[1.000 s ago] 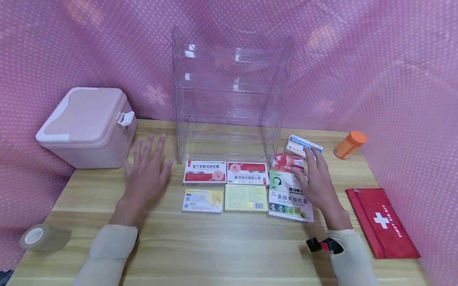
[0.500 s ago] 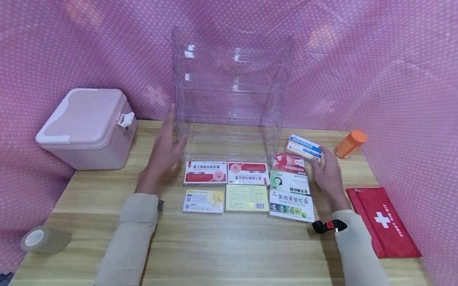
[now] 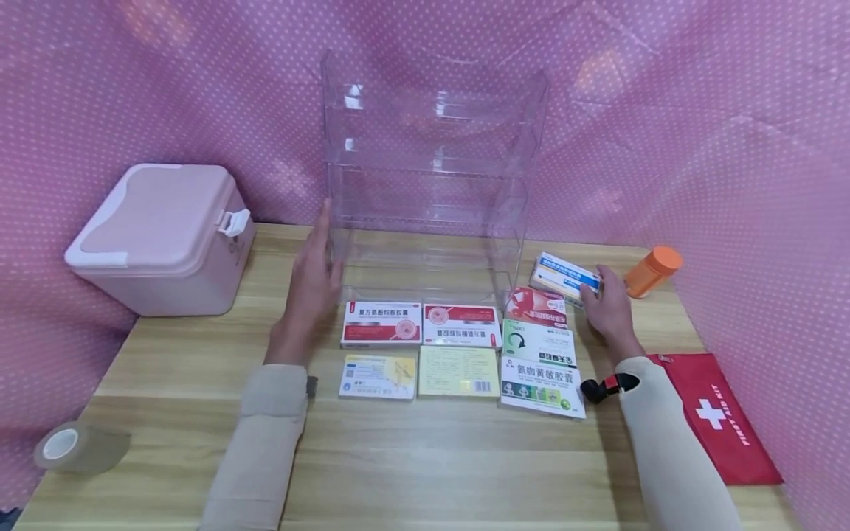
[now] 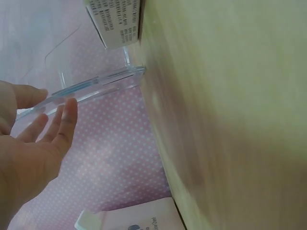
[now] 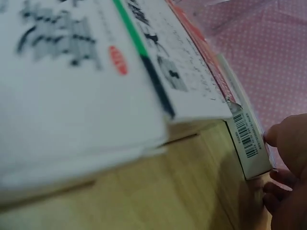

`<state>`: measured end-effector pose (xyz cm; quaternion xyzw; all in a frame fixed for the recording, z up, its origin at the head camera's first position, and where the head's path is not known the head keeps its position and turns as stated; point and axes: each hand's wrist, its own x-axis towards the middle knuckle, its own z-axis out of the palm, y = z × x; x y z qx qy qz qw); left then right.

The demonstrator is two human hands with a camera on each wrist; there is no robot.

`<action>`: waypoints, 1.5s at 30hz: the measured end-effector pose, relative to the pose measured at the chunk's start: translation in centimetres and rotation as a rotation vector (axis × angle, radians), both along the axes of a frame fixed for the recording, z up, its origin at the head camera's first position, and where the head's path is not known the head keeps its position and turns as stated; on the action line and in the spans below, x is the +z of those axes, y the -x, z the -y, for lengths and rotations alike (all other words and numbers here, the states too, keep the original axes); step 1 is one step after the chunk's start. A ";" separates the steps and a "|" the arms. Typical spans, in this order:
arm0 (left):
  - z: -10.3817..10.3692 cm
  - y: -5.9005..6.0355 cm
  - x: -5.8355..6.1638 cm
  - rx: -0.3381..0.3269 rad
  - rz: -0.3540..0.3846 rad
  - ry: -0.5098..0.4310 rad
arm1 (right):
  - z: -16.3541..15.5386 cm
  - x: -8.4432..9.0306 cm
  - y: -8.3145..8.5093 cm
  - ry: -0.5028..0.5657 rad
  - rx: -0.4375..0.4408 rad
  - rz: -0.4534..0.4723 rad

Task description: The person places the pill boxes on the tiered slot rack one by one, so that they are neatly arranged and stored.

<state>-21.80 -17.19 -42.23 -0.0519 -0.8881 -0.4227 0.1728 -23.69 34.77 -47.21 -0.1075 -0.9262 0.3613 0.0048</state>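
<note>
Blue-and-white box (image 3: pixel 566 275) lies on the counter (image 3: pixel 432 464), to the right of the clear rack (image 3: pixel 428 177) and at the far end of a column of boxes. The right hand (image 3: pixel 609 313) grasps it by its right end, thumb at the near side and a finger at the far corner; the right wrist view shows a barcode on that end.

The left hand (image 3: pixel 308 284) grips the rack's left side panel, thumb on the inner face and fingers along the outer one. The tiered rack stands upright in front of the dotted pink cloth (image 3: pixel 425 22).

Nearer than the blue-and-white box, in line, come a red box (image 3: pixel 536 306), a green-and-white box (image 3: pixel 539 343) and a white box (image 3: pixel 543 385) with a picture strip. Just in front of the rack, two red-and-white boxes (image 3: pixel 381 324) lie side by side, with a pale yellow box (image 3: pixel 458 371) and a white-and-yellow box (image 3: pixel 378 377) on the near side of them.

An orange bottle (image 3: pixel 654 273) is just past the right hand, and a red first aid pouch (image 3: pixel 713 413) lies near that forearm. At the left are a lidded pink case (image 3: pixel 159 236) and a roll of tape (image 3: pixel 83 448).
</note>
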 end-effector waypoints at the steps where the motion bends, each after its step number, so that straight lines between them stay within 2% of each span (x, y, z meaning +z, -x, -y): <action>1: 0.0 -0.1 -0.1 0.002 0.002 -0.009 | -0.1 -0.1 0.1 0.025 -0.012 0.012; 6: 0.5 -0.5 -0.4 -0.004 0.048 -0.051 | -0.9 -0.2 0.3 0.212 -0.068 0.090; 9: 0.8 -0.8 -0.5 -0.012 0.090 -0.048 | -1.4 0.1 0.1 0.321 -0.057 0.136; 13: 1.0 -1.3 -0.2 -0.016 0.142 -0.040 | -1.8 0.5 -0.1 0.400 -0.023 0.185; 16: 1.1 -1.4 0.0 -0.012 0.163 -0.036 | -1.7 0.7 0.0 0.410 -0.019 0.195; 21: 1.1 -1.5 0.1 -0.011 0.140 -0.012 | -1.5 1.1 0.2 0.405 -0.043 0.190; 32: 1.0 -1.3 0.0 -0.007 0.118 0.031 | -1.2 0.5 -0.7 0.376 -0.083 0.048; 37: 1.1 -1.3 -0.1 -0.013 0.124 0.024 | -1.4 0.3 -1.1 0.395 -0.097 0.015; 45: 1.0 -1.0 -0.1 -0.025 0.093 0.029 | -1.6 0.1 -1.3 0.430 -0.136 -0.006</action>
